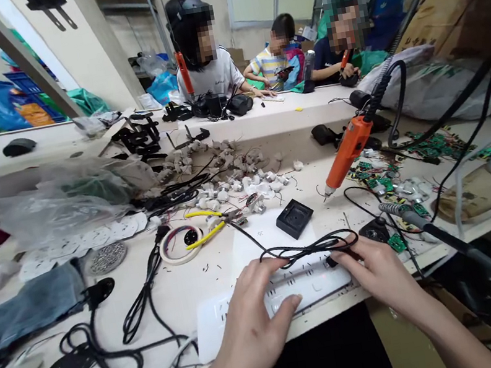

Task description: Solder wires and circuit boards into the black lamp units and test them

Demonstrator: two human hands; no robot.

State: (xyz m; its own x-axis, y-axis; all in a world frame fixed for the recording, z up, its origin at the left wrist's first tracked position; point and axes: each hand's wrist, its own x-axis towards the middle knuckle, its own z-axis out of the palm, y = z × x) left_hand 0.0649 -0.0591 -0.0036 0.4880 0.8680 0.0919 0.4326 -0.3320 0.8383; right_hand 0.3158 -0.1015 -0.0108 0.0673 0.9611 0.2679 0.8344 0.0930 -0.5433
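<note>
Above the white power strip (323, 282) at the near edge of the counter (196, 284), the left hand (253, 311) stands wide, thumb apart from fingers that touch the looped black cable (306, 248); the right hand (376, 265) holds the opposite end, fingers narrowed. Just beyond the hands sits a black open box (295, 219); an orange electric screwdriver (348, 151) hangs beyond the right hand.

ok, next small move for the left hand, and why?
I'd probably bring the thumb of the left hand up to pinch the black cable: that thumb is spread low over the white power strip, apart from the loops, while the fingers meet one end of the bundle and the right hand holds the other.
</note>
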